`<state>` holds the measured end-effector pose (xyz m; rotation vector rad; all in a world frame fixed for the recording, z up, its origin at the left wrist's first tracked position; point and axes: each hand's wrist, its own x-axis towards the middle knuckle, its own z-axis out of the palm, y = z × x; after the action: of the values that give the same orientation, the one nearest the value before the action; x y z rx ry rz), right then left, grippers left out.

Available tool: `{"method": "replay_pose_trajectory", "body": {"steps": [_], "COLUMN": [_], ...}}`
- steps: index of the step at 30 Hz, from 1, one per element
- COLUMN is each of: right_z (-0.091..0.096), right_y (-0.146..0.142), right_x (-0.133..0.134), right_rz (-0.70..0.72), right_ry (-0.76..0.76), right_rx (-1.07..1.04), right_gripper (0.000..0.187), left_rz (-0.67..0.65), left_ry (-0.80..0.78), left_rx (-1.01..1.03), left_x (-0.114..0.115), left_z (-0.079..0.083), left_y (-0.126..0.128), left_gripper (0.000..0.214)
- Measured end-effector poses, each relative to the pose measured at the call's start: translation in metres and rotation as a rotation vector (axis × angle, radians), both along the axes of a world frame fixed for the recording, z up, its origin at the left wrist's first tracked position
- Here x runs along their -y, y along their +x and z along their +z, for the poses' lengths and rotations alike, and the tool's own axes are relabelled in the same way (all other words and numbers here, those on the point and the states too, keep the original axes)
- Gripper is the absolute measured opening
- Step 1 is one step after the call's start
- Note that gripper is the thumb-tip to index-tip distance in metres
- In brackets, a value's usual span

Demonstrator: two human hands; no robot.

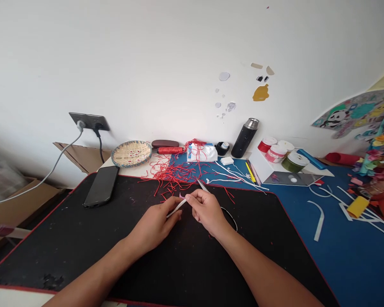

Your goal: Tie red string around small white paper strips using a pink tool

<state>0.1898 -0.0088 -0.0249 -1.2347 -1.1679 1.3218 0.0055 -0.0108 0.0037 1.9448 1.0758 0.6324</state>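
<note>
Plain white wall (147, 64) is seen behind a work table, whose blue surface (348, 264) is exposed at the right and along the back. Most of the table is covered by a black mat (99, 243) edged in red. Over its middle, two bare hands are held close together, with both forearms reaching in from below. Behind them, a loose scatter of red threads (176, 171) is spread across the mat's far edge. At the back left, a round woven basket (131, 164) is placed, with a dark phone (101, 186) laid just in front. Toward the back right, a black flask (244, 140) is stood near some lidded jars (277, 154). Between the hands, a narrow white strip (177, 208) is held above the mat: it is gripped by the closed fingers of the left hand (155, 226) and pinched near its upper end by the right hand (206, 211). Behind the right hand, a silver pointed tip (202, 185) is partly hidden; whether it is gripped cannot be told.
</note>
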Motion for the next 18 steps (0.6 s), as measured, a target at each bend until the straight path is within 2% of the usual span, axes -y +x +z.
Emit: {"method": "replay_pose_trajectory", "body": {"steps": [5, 9, 11, 15, 18], "right_z": [0.0015, 0.0016, 0.0017, 0.0048, 0.0079], "right_y": [-0.0022, -0.0042, -0.0043, -0.0026, -0.0009], "right_x": [0.0033, 0.0055, 0.0054, 0.0048, 0.005], "right_rz": [0.017, 0.034, 0.044, 0.095, 0.118], "right_ry": [0.033, 0.043, 0.04, 0.007, -0.017], "right_rx": [0.105, 0.139, 0.101, -0.008, -0.075], "right_gripper": [0.037, 0.035, 0.036, 0.039, 0.04], "left_rz": [0.02, -0.009, -0.004, -0.013, -0.008], "left_ry": [0.039, 0.028, -0.077, -0.416, -0.562], "left_rx": [-0.11, -0.117, -0.051, 0.194, 0.329], "left_x": [-0.0014, -0.0021, -0.0028, -0.0059, -0.008], "left_z": [-0.0017, -0.0027, -0.003, -0.0042, -0.006], "left_y": [0.0004, 0.0005, 0.0014, 0.0028, 0.0018], "left_gripper": [0.02, 0.037, 0.039, 0.041, 0.043]}}
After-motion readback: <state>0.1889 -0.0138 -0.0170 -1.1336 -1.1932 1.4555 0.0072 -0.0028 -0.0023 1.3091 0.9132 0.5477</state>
